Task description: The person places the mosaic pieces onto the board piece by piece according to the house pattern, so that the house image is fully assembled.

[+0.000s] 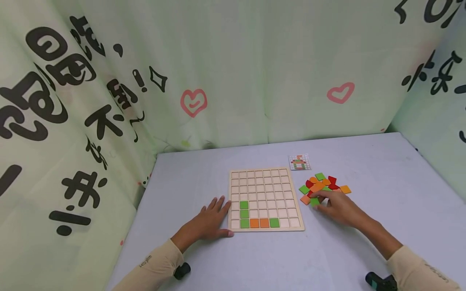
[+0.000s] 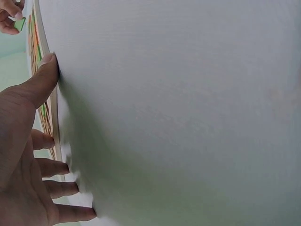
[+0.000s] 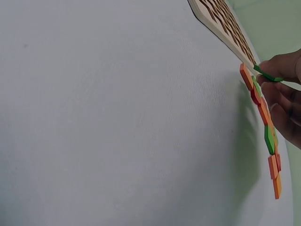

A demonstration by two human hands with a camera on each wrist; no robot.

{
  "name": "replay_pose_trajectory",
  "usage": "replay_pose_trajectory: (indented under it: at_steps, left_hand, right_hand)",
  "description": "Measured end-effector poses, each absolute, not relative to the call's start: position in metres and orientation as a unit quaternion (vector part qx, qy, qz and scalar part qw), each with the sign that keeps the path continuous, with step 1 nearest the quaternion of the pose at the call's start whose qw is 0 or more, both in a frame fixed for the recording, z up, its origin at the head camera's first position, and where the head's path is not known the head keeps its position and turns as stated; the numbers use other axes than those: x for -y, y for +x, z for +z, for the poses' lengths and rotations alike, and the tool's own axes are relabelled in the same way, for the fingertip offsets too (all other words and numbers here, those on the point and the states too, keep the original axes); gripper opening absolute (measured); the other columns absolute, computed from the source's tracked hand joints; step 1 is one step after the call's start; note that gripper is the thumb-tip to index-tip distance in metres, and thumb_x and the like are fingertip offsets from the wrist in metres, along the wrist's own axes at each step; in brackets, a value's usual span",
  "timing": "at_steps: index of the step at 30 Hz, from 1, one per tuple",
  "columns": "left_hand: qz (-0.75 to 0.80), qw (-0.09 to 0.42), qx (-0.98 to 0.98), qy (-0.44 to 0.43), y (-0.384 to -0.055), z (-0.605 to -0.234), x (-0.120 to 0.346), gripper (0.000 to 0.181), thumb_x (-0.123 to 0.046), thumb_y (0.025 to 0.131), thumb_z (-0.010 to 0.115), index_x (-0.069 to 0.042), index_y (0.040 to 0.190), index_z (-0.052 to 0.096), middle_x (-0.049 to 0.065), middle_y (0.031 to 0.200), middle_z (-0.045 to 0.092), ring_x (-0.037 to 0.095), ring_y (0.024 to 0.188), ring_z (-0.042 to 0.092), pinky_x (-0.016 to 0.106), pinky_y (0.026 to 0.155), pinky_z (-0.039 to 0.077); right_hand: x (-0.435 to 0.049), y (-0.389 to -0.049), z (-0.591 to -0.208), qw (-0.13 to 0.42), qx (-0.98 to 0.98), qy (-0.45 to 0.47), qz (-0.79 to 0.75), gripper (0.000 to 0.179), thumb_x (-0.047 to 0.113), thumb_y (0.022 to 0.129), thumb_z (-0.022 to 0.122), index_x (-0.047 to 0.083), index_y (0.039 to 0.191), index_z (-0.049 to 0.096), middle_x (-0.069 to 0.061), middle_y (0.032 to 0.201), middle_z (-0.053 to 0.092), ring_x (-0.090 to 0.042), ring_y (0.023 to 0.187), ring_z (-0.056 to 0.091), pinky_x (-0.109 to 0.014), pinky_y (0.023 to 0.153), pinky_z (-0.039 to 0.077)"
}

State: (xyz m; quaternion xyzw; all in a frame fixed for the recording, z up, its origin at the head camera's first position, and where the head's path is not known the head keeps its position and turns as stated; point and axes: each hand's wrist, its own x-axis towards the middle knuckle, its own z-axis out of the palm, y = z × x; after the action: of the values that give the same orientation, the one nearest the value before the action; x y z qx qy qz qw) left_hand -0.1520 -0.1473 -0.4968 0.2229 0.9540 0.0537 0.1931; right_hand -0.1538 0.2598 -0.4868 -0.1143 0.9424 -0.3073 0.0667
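One green tile (image 1: 314,201) is being pinched by the thumb and fingers of the right hand (image 1: 335,205) at the near edge of the pile (image 1: 317,186). The left hand (image 1: 208,222) is spreading its fingers, gripping nothing, touching the left edge of the board (image 1: 267,188). Six tiles (image 1: 254,223) are filling cells; a card (image 1: 300,162) is lying beyond.

The person wears beige sleeves (image 1: 162,262) with small dark lettering (image 1: 145,261) and a black camera (image 1: 182,271) at each wrist.

Curtained-off nook, lettered drapes (image 1: 236,76), pale table (image 1: 276,262)
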Motion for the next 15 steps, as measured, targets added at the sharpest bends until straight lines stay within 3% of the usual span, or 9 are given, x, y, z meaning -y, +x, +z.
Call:
replay_pose_trajectory:
  at_steps: [15]
  left_hand:
    - [0.067,0.193,-0.952,0.227,-0.153,-0.496,0.147,0.100,-0.064,0.085,0.068,-0.013,0.160,0.026,0.017,0.166,0.022,0.041,0.153,0.021,0.066,0.111,0.034]
  right_hand:
    - [-0.248,-0.153,-0.478,0.079,-0.920,-0.148,-0.355,0.034,0.009,0.085,0.079,0.009,0.117,0.071,0.000,0.090,0.059,-0.010,0.060,0.048,-0.021,0.052,0.041]
